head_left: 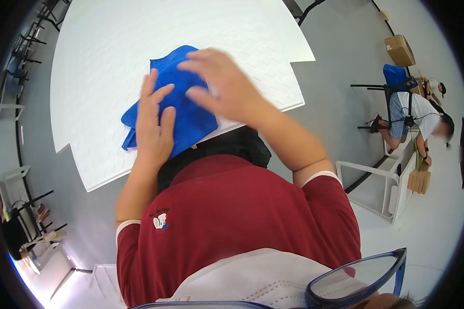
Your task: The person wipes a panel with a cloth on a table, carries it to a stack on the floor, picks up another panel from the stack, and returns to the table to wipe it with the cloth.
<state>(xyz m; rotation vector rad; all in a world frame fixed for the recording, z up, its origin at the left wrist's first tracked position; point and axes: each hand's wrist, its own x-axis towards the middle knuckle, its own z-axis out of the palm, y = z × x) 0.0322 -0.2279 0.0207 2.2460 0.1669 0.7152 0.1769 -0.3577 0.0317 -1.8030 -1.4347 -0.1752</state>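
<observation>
A blue cloth [183, 98] lies on the white table [98, 67], spread unevenly with folds at its left edge and its lower edge at the table's rim. My left hand [155, 121] rests over the cloth's left part, fingers stretched out and thumb apart. Above the cloth's right side is my right hand [219, 85], somewhat blurred, its fingers spread and nothing visible between them. Whether the right fingertips touch the cloth I cannot tell.
My body in a dark red shirt [242, 206] is close against the table's near edge. At the right, a person [423, 113] sits by another white table, with wooden blocks [419, 182] on it. A cardboard box [399, 50] stands farther back.
</observation>
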